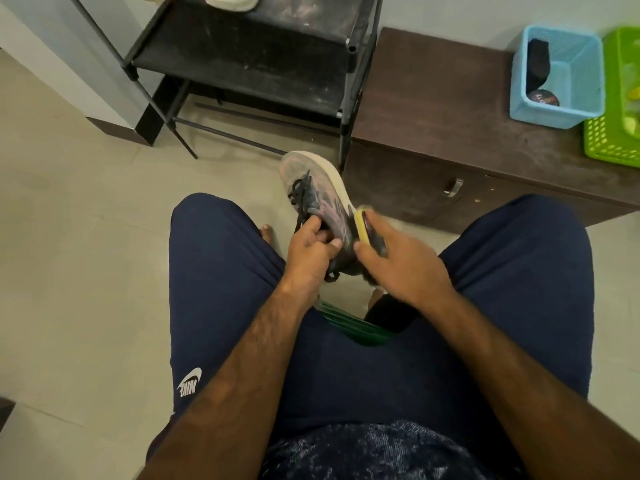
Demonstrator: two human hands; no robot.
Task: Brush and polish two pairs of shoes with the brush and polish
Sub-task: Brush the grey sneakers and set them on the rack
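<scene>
**A:** What could go wrong here?

**B:** The shoe [320,188] could slip. The left hand [311,247] grips it only at the collar, with thumb and fingers curled round the edge. The toe sticks out in the air above the floor [86,202]. The right hand [401,261] is curled round the yellow brush [363,226], which is pressed to the shoe's side near the heel. I'd say a hard stroke could twist the shoe out of that grip.

**A:** Anything else?

**B:** The loose laces [300,194] hang near the bristles and might snag.

**A:** And around them?

**B:** A round tin [542,98], likely the polish, lies in the blue basket [519,81] on the dark tabletop [433,109]. It is well apart to the right, and a green basket [604,142] sits just beside it. Reaching it would mean leaning out past the right knee. The black shoe rack [242,60] stands ahead, with pale shoes [230,1] on top, cut off by the frame
</scene>
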